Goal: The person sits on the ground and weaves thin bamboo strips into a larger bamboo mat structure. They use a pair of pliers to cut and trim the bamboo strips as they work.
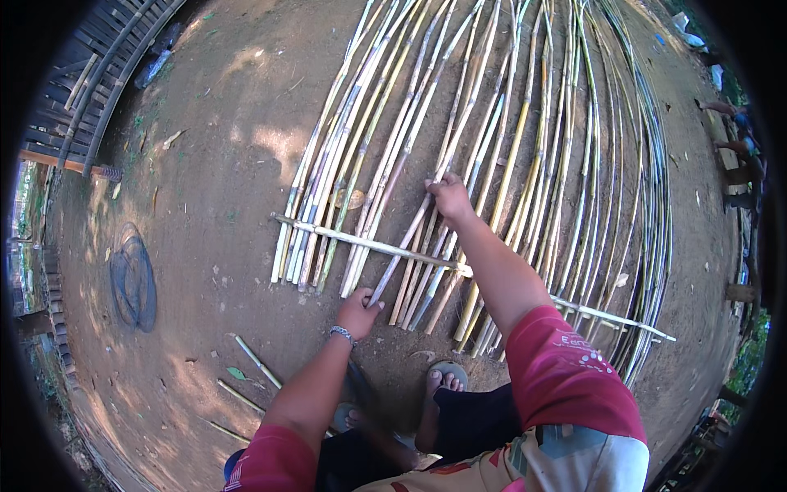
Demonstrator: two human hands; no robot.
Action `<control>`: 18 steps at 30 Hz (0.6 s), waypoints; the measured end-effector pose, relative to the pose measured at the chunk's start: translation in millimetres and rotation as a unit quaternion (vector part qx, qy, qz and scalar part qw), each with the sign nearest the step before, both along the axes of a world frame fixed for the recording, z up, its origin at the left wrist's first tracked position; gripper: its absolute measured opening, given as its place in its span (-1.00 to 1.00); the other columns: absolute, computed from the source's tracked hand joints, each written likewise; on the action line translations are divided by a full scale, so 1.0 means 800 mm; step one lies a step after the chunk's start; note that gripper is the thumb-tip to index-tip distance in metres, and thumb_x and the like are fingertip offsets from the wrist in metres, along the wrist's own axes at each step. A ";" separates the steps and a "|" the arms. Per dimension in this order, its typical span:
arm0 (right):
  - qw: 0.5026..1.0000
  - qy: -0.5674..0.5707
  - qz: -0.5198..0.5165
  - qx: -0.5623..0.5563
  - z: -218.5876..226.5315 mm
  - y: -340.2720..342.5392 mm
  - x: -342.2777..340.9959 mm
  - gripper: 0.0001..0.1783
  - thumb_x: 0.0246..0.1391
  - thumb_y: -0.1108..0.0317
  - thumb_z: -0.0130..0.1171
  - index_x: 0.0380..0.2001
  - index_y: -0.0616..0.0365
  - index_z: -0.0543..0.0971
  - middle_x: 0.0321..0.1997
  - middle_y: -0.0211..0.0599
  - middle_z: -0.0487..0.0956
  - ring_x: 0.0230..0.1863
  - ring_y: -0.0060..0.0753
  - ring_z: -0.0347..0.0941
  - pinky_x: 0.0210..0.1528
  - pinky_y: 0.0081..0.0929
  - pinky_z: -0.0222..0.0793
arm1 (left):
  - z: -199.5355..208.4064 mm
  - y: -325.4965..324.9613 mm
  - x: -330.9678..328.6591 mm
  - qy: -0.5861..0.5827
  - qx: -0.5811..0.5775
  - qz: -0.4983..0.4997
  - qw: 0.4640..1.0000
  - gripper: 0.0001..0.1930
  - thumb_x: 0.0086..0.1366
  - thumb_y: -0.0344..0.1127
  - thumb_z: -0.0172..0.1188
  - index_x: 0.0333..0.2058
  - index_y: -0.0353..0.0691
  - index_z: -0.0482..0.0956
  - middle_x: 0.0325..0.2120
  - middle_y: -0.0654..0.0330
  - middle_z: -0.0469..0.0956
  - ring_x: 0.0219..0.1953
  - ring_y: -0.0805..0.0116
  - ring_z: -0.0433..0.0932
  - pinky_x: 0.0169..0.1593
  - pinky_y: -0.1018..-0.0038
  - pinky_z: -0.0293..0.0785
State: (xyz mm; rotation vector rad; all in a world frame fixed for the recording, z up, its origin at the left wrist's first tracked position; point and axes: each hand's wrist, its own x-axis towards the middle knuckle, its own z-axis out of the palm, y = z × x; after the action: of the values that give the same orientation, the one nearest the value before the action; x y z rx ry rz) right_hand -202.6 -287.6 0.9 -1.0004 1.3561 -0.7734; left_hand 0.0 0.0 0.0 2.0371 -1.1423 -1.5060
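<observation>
Many long thin bamboo poles lie side by side on bare ground, fanning away from me. My left hand is closed at the near end of one bamboo pole. Further up, my right hand grips the same pole, its fingers wrapped round it. This pole slants up to the right and crosses a thin crosspiece, which lies across the near ends of the left-hand poles. A second crosspiece runs across the poles at the right, partly behind my right arm.
Loose short sticks lie at the lower left, close to my sandalled foot. A dark net rests on the dirt further left. At the far left stands a slatted bamboo structure. White plastic litter shows at the far right.
</observation>
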 end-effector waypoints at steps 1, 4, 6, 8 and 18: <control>1.000 0.017 -0.013 0.010 0.005 0.007 -0.003 -0.50 0.08 0.38 0.32 0.07 0.38 0.50 -0.14 -0.12 0.65 -0.15 -0.34 0.58 -0.04 -0.45 0.45 | 0.013 0.004 -0.005 -0.005 0.010 0.001 1.000 -0.57 0.16 -0.12 0.44 -0.12 -0.28 0.56 -0.32 0.04 0.69 -0.30 0.17 0.66 -0.13 0.28 0.55; 0.977 0.209 -0.015 -0.027 0.011 0.011 -0.011 -0.43 0.10 0.22 0.34 0.08 0.38 0.50 -0.11 -0.01 0.65 -0.07 -0.12 0.59 0.03 -0.31 0.45 | 0.040 -0.010 -0.029 -0.042 0.024 -0.025 0.999 -0.56 0.12 -0.10 0.47 -0.23 -0.32 0.55 -0.40 0.04 0.66 -0.36 0.17 0.64 -0.22 0.27 0.53; 0.962 0.270 0.019 -0.031 0.024 0.021 0.003 -0.37 0.10 0.13 0.34 0.11 0.36 0.49 -0.05 0.10 0.64 0.03 0.04 0.57 0.10 -0.23 0.43 | 0.049 -0.009 -0.024 -0.063 0.046 -0.032 0.996 -0.54 0.09 -0.07 0.49 -0.26 -0.33 0.54 -0.42 0.01 0.65 -0.36 0.14 0.64 -0.23 0.25 0.53; 0.944 0.319 0.080 -0.017 0.028 0.016 0.001 -0.32 0.12 0.05 0.30 0.14 0.37 0.47 0.01 0.20 0.61 0.09 0.15 0.54 0.15 -0.18 0.41 | 0.051 -0.011 -0.022 -0.046 0.060 -0.034 0.997 -0.52 0.07 -0.05 0.49 -0.28 -0.33 0.53 -0.43 -0.01 0.64 -0.36 0.11 0.64 -0.22 0.24 0.53; 0.962 0.260 0.083 -0.014 0.013 0.011 -0.005 -0.46 0.04 0.17 0.31 -0.02 0.39 0.55 -0.05 0.23 0.63 0.04 0.16 0.57 0.12 -0.16 0.43 | 0.067 -0.014 -0.035 -0.120 0.079 -0.046 0.989 -0.48 0.07 0.02 0.45 -0.28 -0.36 0.53 -0.39 -0.10 0.65 -0.26 -0.06 0.65 -0.12 0.16 0.55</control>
State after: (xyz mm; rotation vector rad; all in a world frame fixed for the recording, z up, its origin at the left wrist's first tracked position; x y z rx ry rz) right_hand -206.4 -278.8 11.6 -1.3841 1.6784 -0.4144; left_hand -28.1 -11.6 53.2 2.3539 -1.2578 -1.4651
